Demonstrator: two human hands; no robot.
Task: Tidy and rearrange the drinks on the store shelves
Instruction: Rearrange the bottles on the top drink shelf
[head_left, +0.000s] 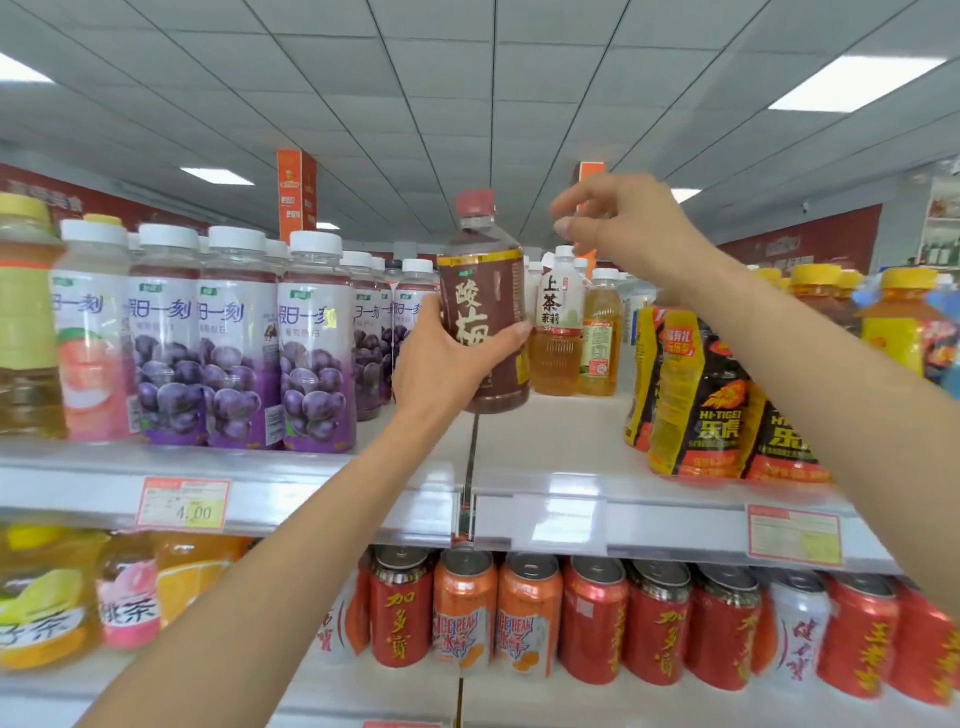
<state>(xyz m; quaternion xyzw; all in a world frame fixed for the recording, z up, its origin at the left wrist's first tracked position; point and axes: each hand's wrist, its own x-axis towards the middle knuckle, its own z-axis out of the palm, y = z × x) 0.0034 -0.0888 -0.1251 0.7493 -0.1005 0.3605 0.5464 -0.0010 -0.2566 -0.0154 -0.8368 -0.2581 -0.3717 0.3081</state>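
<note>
A: Btls counted?
B: One brown plum-drink btl (483, 301), one peach-drink btl (91, 338), min. five grape-drink btls (317, 358) made out.
A: Cans?
B: Two orange Ice Peak cans (465, 608) counted; two price tags (182, 504) noted.

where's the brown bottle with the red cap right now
Head view, near the centre: the left hand grips the brown bottle over the upper shelf, with grape drink bottles to its left and a pale tea bottle to its right.
</note>
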